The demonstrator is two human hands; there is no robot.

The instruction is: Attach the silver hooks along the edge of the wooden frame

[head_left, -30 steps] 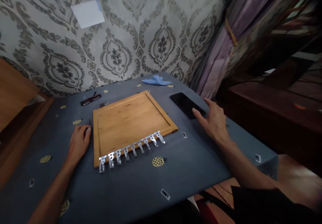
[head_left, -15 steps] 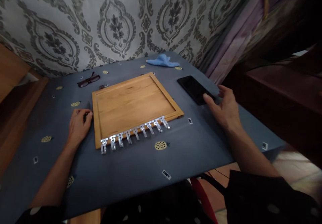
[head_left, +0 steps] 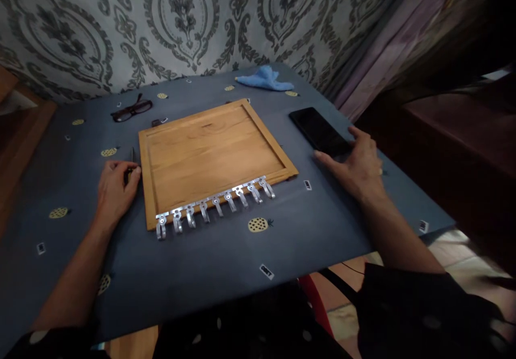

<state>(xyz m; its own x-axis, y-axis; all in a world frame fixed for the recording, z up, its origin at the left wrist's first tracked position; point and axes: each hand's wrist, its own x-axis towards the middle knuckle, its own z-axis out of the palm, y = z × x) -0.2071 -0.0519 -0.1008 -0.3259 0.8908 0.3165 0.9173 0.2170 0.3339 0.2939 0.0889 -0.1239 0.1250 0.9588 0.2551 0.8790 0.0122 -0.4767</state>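
Observation:
A framed wooden panel [head_left: 209, 157] lies flat on the table. Along its near edge runs a metal rail with several hooks [head_left: 217, 206], their curved ends hanging over the panel's border. Just left of the panel, my left hand [head_left: 117, 188] is closed on a slim tool that looks like a screwdriver [head_left: 132, 156]; its thin shaft points away and the fingers hide most of the handle. My right hand [head_left: 358, 168] is open, thumb and fingers spread about the near end of a black phone [head_left: 318, 130]. Whether the fingertips press on the phone I cannot tell.
A blue cloth [head_left: 265, 78] lies crumpled at the back of the table [head_left: 209, 278]. Dark-framed glasses [head_left: 132, 110] rest at the back left, with a small dark object [head_left: 156, 123] by the panel's far edge. A patterned curtain [head_left: 181, 20] hangs behind.
The camera view has shifted slightly. My right thumb has moved from the phone's corner area to its near left edge, with the fingers by its right side. My left hand keeps its grip.

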